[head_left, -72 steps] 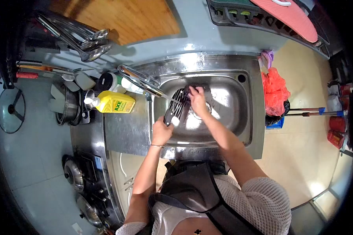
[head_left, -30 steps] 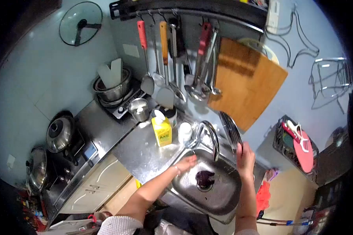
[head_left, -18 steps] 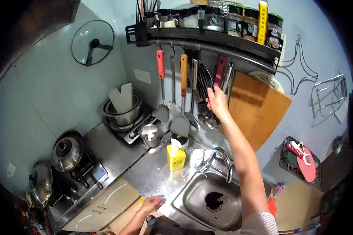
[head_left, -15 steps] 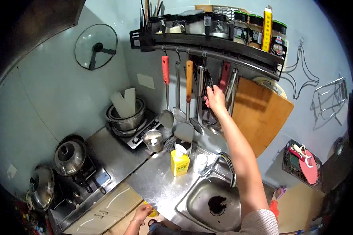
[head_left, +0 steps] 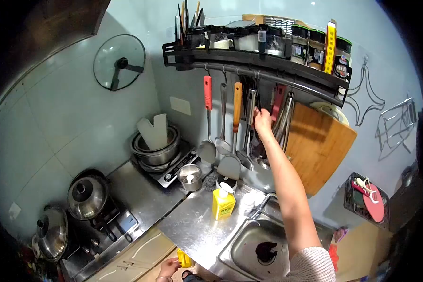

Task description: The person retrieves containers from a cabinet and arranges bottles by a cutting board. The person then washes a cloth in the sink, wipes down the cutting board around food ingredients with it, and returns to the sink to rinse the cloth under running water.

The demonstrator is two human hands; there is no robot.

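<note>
A dark utensil (head_left: 256, 146) hangs among the kitchen tools under the black shelf (head_left: 254, 58), just below our right hand (head_left: 263, 122). We have this hand's fingers curled beside a silver-handled tool (head_left: 252, 101), but we cannot tell whether its grip holds anything. To its right leans a wooden cutting board (head_left: 320, 145). Below, on the metal table (head_left: 192, 226), we see a yellow bottle (head_left: 223, 204) standing near the sink (head_left: 244, 246), where a dark lump (head_left: 266, 251) lies. Our left hand (head_left: 169, 268) is low, beside a yellow object (head_left: 184, 258); its grip is unclear.
</note>
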